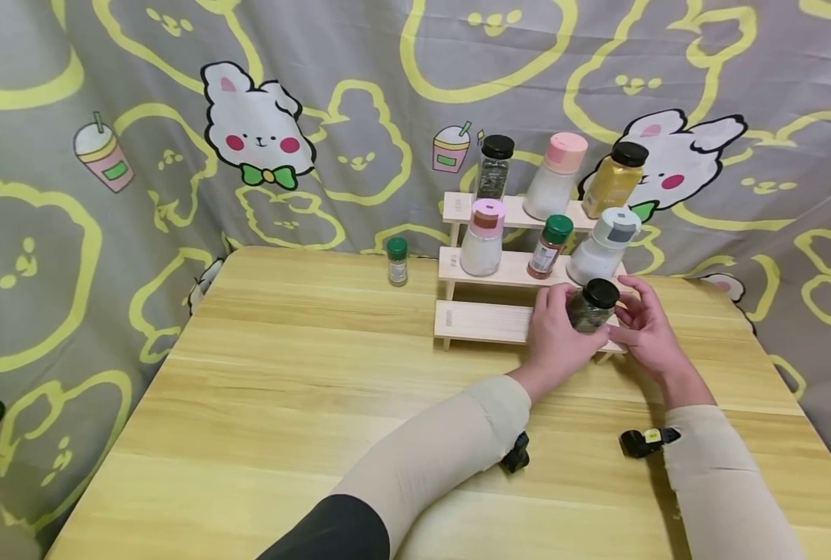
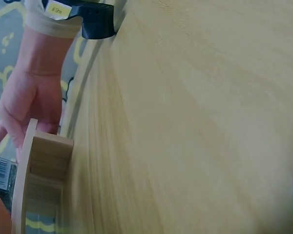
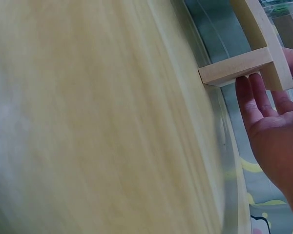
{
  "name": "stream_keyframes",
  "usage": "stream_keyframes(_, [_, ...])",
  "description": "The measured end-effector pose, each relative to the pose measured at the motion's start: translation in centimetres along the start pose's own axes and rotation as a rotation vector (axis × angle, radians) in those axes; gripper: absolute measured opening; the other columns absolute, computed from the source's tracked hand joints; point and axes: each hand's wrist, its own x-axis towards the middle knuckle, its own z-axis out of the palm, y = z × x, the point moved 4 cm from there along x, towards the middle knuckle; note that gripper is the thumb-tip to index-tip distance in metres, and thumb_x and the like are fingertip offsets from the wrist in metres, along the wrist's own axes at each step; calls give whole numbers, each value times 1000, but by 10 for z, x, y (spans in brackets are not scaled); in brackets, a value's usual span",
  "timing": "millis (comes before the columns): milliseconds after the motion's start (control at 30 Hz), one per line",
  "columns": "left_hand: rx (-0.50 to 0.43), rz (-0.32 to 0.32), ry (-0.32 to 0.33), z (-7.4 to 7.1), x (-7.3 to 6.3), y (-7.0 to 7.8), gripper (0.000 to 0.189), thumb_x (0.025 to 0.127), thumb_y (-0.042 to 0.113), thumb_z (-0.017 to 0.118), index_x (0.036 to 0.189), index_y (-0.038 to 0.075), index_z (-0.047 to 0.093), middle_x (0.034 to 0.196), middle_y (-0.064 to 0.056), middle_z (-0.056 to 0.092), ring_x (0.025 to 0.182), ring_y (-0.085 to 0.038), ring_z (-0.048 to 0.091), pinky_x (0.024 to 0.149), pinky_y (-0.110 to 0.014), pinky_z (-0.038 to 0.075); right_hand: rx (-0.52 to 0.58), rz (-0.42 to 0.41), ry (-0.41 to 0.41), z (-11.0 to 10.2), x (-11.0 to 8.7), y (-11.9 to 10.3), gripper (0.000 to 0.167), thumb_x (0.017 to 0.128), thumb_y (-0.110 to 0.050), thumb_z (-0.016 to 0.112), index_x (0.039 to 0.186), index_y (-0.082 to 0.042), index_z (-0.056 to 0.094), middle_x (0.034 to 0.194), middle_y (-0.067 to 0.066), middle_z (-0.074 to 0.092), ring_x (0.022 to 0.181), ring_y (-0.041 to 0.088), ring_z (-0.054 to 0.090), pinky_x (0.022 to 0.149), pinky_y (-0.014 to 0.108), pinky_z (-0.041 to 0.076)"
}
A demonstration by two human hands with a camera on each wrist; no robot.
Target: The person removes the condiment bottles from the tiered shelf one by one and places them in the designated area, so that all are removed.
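A glass jar [image 1: 590, 306] of dark dried herbs with a black lid stands upright at the right end of the wooden rack's lowest step [image 1: 485, 320]. My left hand [image 1: 559, 330] grips it from the left, its thumb across the front. On the other side, my right hand [image 1: 645, 330] has its fingers loosely bent beside the jar and the step's end. In the right wrist view, fingertips of the right hand [image 3: 273, 117] touch the step's end leg [image 3: 237, 67]. The left wrist view shows the jar's barcode label [image 2: 0, 173]; most of the left hand is out of frame there.
On the middle step are a pink-capped shaker [image 1: 482, 245], a green-capped jar [image 1: 549, 249] and a white-grey-capped shaker [image 1: 601, 247]. The top step holds a herb jar [image 1: 492, 173], a pink-capped shaker [image 1: 554, 183] and a yellow jar [image 1: 613, 185]. A small green-capped jar [image 1: 397, 264] stands left of the rack.
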Motion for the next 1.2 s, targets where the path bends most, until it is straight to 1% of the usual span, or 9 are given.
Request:
stream_keyframes(133, [3,5,18,-1,0,-1,67,68,33,92,119,16,51,112,3,49,101,-7,52,86,-14,41,-17,13,26,1,1,2,92,70,45,37,149,-3,32,123,9,59,108,18,62,82,24,55])
stream_keyframes(300, [-15,0,17,-5,0,-2,67,67,33,92,119,17,52,111,4,50,100,-5,53,84,-14,41,-33,18,47,3,1,2,91,70,45,36,148,-2,33,120,8,58,106,18,61,80,23,55])
stream_keyframes(533, [-46,-2,10,-11,3,-6,71,65,32,95,120,16,52,114,4,51,101,-5,53,85,-14,42,-45,25,39,3,0,1,88,74,44,38,148,-3,33,121,8,57,109,19,60,83,23,54])
stream_keyframes(700, [-62,-17,1,-14,2,-6,71,65,30,94,120,17,52,113,5,50,101,-4,52,85,-14,41,-52,25,14,3,-1,0,87,76,42,40,149,-5,32,124,9,57,111,19,60,85,24,54])
stream_keyframes(767, [-68,-19,2,-16,2,-5,70,64,28,94,120,17,52,113,6,50,100,-4,52,85,-13,41,-38,27,5,3,-1,0,87,77,41,41,150,-6,32,124,9,56,112,20,59,85,25,54])
stream_keyframes(1000, [-94,11,23,-25,0,-4,69,64,23,93,119,16,53,112,5,51,99,-3,51,86,-13,40,-27,35,10,3,-1,2,88,77,41,41,150,-7,32,126,8,56,112,20,59,84,25,54])
stream_keyframes(1100, [-113,27,30,-29,-1,-3,69,63,22,93,120,14,53,112,3,51,99,-5,52,85,-13,40,-5,36,6,2,-1,2,88,77,42,41,150,-7,32,127,9,56,113,21,59,83,26,55])
stream_keyframes(1200, [-135,36,34,-34,-2,-1,70,64,21,93,120,14,53,112,2,51,99,-6,52,85,-13,40,-17,40,15,1,0,2,88,77,42,41,150,-8,33,127,9,56,114,20,59,83,26,55])
